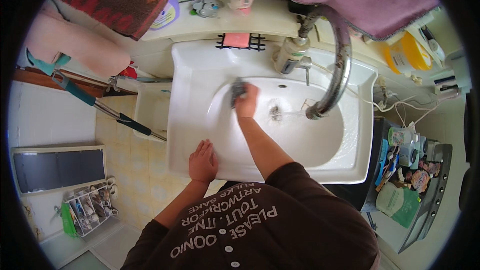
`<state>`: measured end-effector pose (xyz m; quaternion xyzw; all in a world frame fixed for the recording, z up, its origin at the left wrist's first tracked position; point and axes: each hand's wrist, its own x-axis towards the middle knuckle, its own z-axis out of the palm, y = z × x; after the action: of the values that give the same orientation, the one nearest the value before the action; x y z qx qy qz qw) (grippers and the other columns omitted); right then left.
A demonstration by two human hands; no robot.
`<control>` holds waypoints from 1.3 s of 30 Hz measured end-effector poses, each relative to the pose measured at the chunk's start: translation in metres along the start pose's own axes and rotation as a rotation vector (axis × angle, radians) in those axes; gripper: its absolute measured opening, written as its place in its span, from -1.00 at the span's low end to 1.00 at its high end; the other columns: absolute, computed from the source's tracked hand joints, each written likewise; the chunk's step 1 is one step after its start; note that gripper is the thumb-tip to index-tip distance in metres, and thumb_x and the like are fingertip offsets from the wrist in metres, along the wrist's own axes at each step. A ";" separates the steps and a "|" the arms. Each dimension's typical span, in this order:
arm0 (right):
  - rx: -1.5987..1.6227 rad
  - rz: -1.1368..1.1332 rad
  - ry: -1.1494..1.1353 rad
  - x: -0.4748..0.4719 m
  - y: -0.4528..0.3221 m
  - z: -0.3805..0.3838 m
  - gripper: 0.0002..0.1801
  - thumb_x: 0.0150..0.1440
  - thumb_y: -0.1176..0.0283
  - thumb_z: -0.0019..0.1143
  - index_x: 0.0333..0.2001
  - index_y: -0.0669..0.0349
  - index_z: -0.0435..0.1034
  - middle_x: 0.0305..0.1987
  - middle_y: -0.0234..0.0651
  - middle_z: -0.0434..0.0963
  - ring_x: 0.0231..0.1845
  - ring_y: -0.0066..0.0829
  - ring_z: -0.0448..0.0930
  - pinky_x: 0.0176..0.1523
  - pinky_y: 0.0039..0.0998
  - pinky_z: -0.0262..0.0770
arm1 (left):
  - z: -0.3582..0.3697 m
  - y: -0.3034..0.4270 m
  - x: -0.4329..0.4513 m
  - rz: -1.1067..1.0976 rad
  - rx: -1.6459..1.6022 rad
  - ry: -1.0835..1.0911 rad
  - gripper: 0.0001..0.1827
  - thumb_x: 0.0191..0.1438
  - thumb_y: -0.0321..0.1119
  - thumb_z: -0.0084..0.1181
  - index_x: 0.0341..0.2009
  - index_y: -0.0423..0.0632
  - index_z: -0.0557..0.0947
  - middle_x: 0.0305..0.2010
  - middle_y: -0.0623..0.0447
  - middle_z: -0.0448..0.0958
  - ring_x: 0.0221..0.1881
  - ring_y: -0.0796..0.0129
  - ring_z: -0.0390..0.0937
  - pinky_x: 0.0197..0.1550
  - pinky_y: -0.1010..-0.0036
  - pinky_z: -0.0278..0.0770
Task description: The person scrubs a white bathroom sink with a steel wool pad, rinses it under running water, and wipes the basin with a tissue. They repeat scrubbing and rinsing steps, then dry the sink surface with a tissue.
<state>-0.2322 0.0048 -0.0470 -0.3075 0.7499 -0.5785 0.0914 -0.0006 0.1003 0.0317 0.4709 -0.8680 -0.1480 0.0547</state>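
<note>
In front of me is a white ceramic washbasin (pixel 187 120). My right hand (pixel 248 99) grips a dark grey scouring pad, possibly steel wool (pixel 237 89), and presses it on the left side of the bowl; the pad looks blurred. My left hand (pixel 203 160) lies flat on the basin's front left rim and holds nothing. Water runs from the curved metal faucet spout (pixel 339 71) near the drain (pixel 276 112). Pink soap (pixel 236 40) rests on a black rack (pixel 257 42) at the back edge.
Bottles and a small grey elephant figure (pixel 207 8) line the ledge behind. Towels hang overhead, one purple (pixel 352 0). A mop handle (pixel 108 110) leans at the left. On the right are cables (pixel 403 101), a yellow tub (pixel 408 53) and a cluttered tray (pixel 431 198).
</note>
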 end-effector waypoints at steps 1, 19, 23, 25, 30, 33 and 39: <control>-0.030 0.096 0.177 0.006 0.003 -0.005 -0.43 -0.14 0.72 0.06 0.01 0.09 0.37 0.00 -0.06 0.37 0.07 0.07 0.38 0.13 -0.10 0.35 | 0.000 0.000 0.000 0.008 0.007 0.017 -0.58 0.10 -0.28 0.01 0.07 -0.09 0.57 0.27 -0.01 0.44 0.32 0.15 0.33 0.19 0.15 0.32; -0.960 -0.360 -0.545 0.010 -0.080 0.035 -0.80 0.05 0.29 0.02 -0.28 0.05 0.53 -0.13 -0.18 0.47 -0.07 -0.14 0.46 -0.07 -0.13 0.38 | -0.004 -0.001 -0.003 0.008 -0.192 0.219 -0.67 -0.03 -0.38 0.11 -0.11 -0.14 0.50 -0.06 -0.11 0.48 0.04 0.03 0.43 0.14 0.15 0.31; -0.940 -0.149 -0.258 0.045 -0.070 0.045 -0.77 0.08 0.39 -0.01 -0.19 0.01 0.52 -0.04 -0.19 0.43 0.03 -0.11 0.40 0.03 -0.12 0.34 | -0.005 -0.002 -0.004 -0.004 -0.214 0.232 -0.63 -0.01 -0.40 0.10 -0.04 -0.14 0.48 -0.01 -0.11 0.47 0.09 0.04 0.41 0.18 0.14 0.27; -0.756 -0.189 -0.390 0.021 -0.065 0.048 -0.73 0.02 0.45 0.06 -0.15 -0.02 0.51 -0.01 -0.16 0.42 0.10 -0.06 0.36 0.10 -0.09 0.32 | -0.005 -0.003 -0.005 -0.036 -0.246 0.250 -0.58 0.01 -0.41 0.08 0.02 -0.15 0.44 0.05 -0.14 0.44 0.13 0.00 0.38 0.21 0.12 0.24; -0.153 -0.202 -0.532 -0.091 -0.052 0.020 -0.63 -0.07 0.57 0.07 -0.13 0.00 0.42 0.12 0.00 0.32 0.17 0.14 0.30 0.27 -0.02 0.22 | 0.000 -0.004 -0.005 -0.080 -0.292 0.302 -0.45 0.05 -0.43 0.04 0.18 -0.17 0.34 0.16 -0.23 0.36 0.20 -0.12 0.29 0.26 0.04 0.18; -0.038 0.092 -0.862 -0.125 -0.035 -0.045 -0.68 -0.09 0.55 0.09 -0.18 0.10 0.43 0.01 -0.08 0.40 0.13 0.05 0.34 0.26 -0.11 0.26 | 0.002 -0.006 -0.003 -0.058 -0.324 0.300 -0.45 0.05 -0.44 0.02 0.19 -0.17 0.33 0.18 -0.24 0.34 0.22 -0.13 0.28 0.26 0.03 0.17; -0.707 0.125 -1.214 -0.057 0.014 -0.241 -0.65 -0.09 0.33 0.17 -0.15 0.01 0.58 -0.01 -0.19 0.53 0.10 -0.15 0.48 0.18 -0.19 0.41 | 0.001 -0.003 -0.004 -0.043 -0.230 0.240 -0.45 0.09 -0.44 -0.01 0.21 -0.18 0.30 0.20 -0.23 0.33 0.22 -0.13 0.27 0.24 0.06 0.17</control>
<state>-0.3104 0.2345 0.0033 -0.5435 0.7258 -0.0200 0.4213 0.0038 0.1018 0.0296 0.4944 -0.8222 -0.1902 0.2081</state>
